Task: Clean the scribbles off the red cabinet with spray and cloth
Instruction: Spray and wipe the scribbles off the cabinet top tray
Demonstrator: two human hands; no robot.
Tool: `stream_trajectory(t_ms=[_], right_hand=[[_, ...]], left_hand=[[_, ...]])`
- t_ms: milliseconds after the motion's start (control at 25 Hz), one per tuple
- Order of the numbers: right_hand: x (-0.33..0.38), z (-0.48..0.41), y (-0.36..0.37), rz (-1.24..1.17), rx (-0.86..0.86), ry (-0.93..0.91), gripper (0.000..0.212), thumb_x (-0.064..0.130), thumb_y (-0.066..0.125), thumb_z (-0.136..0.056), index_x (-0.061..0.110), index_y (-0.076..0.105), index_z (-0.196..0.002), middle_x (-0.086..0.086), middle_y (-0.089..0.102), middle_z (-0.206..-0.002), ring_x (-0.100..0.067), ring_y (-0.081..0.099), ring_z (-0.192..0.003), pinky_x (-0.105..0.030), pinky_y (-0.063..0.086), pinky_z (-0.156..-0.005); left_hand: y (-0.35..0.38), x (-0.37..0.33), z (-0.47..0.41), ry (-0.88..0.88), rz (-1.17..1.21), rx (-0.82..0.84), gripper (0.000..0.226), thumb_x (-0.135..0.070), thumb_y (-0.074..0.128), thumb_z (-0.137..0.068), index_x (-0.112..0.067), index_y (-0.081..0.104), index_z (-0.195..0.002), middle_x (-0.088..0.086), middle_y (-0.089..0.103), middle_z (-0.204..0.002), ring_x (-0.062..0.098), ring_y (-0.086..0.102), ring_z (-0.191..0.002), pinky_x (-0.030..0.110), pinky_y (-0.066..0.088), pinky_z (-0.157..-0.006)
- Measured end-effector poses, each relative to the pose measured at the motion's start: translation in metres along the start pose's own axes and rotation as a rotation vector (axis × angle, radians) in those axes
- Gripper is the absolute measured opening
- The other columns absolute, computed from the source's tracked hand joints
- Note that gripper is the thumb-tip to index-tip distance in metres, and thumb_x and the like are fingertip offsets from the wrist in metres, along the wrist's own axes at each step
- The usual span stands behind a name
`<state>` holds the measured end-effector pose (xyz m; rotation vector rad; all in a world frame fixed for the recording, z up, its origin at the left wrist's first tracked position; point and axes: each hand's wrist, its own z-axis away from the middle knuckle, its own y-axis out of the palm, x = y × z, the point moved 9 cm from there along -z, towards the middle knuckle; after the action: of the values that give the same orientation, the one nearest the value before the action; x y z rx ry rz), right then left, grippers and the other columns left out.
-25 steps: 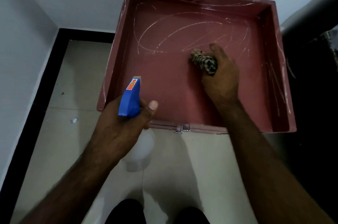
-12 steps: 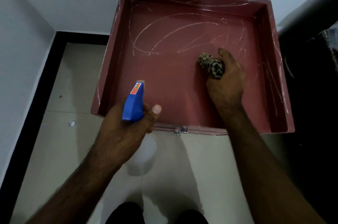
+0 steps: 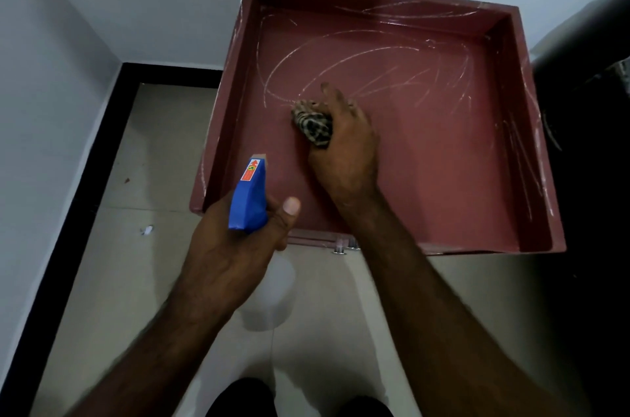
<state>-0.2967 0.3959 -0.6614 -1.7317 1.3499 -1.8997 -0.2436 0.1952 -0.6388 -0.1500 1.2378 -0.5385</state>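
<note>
The red cabinet (image 3: 443,178) has a recessed top with raised walls, and white scribbles (image 3: 358,55) loop across its far half and right wall. My right hand (image 3: 344,144) grips a balled-up patterned cloth (image 3: 312,125) and presses it on the red surface at the centre-left, at the near end of the scribbles. My left hand (image 3: 238,246) holds a spray bottle with a blue trigger head (image 3: 249,198) at the cabinet's near-left corner. The nozzle points toward the cabinet. The bottle's pale body (image 3: 272,294) hangs below my hand.
The cabinet stands against a white wall (image 3: 153,7) in a corner. Beige floor tiles (image 3: 119,263) with a black skirting (image 3: 68,212) lie to the left. A dark object (image 3: 589,178) stands close on the right. A metal latch (image 3: 341,248) sits on the cabinet's near edge.
My right hand has slid the cloth to the left across the red surface. The left hand with the spray bottle has stayed at the near-left corner.
</note>
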Motion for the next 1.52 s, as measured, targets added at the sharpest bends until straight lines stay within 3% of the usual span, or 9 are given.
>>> stream_trajectory(t_ms=[80,200,440,600,920,1120,1400,1520], right_hand=[[0.011,0.01,0.009,-0.003,0.044,-0.05,0.081,0.015,0.078,-0.076,0.022,0.051,-0.152,-0.009,0.069,-0.132,-0.035,0.057,-0.127,-0.043,0.043,-0.106],[0.021,0.016,0.011,-0.011,0.058,-0.137,0.077,0.021,0.077,-0.079,0.02,0.051,-0.152,-0.009,0.071,-0.129,-0.036,0.06,-0.124,-0.046,0.047,-0.103],[0.021,-0.035,0.022,0.029,0.068,-0.07,0.085,0.018,0.07,-0.072,0.023,0.047,-0.153,-0.007,0.073,-0.117,-0.034,0.065,-0.109,-0.048,0.055,-0.093],[0.02,-0.006,0.018,0.005,0.085,-0.059,0.086,0.013,0.077,-0.072,0.026,0.047,-0.152,-0.01,0.07,-0.129,-0.035,0.063,-0.121,-0.049,0.055,-0.098],[0.035,-0.034,0.032,0.023,0.056,-0.099,0.081,0.014,0.079,-0.076,0.021,0.049,-0.151,-0.01,0.072,-0.114,-0.033,0.066,-0.106,-0.052,0.057,-0.089],[0.047,-0.007,0.039,0.021,0.139,-0.16,0.084,0.017,0.08,-0.075,0.025,0.047,-0.152,-0.012,0.071,-0.113,-0.035,0.065,-0.107,-0.052,0.056,-0.092],[0.055,-0.045,0.054,0.049,0.104,-0.14,0.085,0.021,0.079,-0.077,0.023,0.044,-0.154,-0.005,0.076,-0.109,-0.031,0.067,-0.106,-0.05,0.056,-0.093],[0.052,-0.024,0.056,0.037,0.143,-0.162,0.087,0.021,0.081,-0.078,0.024,0.043,-0.156,-0.009,0.073,-0.118,-0.032,0.064,-0.112,-0.051,0.055,-0.096]], left_hand=[[-0.002,0.002,0.0,-0.018,0.008,-0.006,0.041,-0.066,0.058,-0.074,-0.026,0.063,-0.079,-0.001,0.074,-0.074,0.007,0.068,-0.07,0.028,0.046,-0.065],[-0.007,0.007,-0.003,-0.038,0.042,-0.018,0.043,-0.069,0.06,-0.072,-0.027,0.063,-0.08,-0.001,0.074,-0.074,0.014,0.071,-0.074,0.036,0.053,-0.07],[-0.02,0.006,-0.005,0.012,-0.01,-0.053,0.043,-0.068,0.058,-0.077,-0.026,0.063,-0.08,-0.002,0.073,-0.073,0.008,0.068,-0.067,0.027,0.049,-0.065],[-0.028,0.009,-0.003,0.002,0.003,-0.04,0.04,-0.069,0.058,-0.078,-0.029,0.064,-0.082,-0.002,0.073,-0.072,0.009,0.067,-0.064,0.032,0.051,-0.061],[-0.031,0.016,-0.011,-0.002,0.014,-0.046,0.052,-0.068,0.058,-0.076,-0.017,0.066,-0.086,0.002,0.073,-0.073,0.013,0.07,-0.071,0.027,0.051,-0.069],[-0.035,0.015,-0.011,-0.01,0.025,-0.028,0.049,-0.066,0.057,-0.078,-0.019,0.066,-0.081,0.001,0.073,-0.073,0.009,0.068,-0.068,0.024,0.048,-0.067],[-0.041,0.016,-0.013,0.004,0.019,-0.043,0.049,-0.07,0.056,-0.075,-0.022,0.065,-0.083,0.0,0.073,-0.071,0.012,0.069,-0.067,0.029,0.05,-0.064],[-0.044,0.018,-0.013,-0.003,0.028,-0.046,0.047,-0.068,0.057,-0.076,-0.023,0.065,-0.083,-0.002,0.073,-0.071,0.011,0.069,-0.067,0.029,0.05,-0.065]])
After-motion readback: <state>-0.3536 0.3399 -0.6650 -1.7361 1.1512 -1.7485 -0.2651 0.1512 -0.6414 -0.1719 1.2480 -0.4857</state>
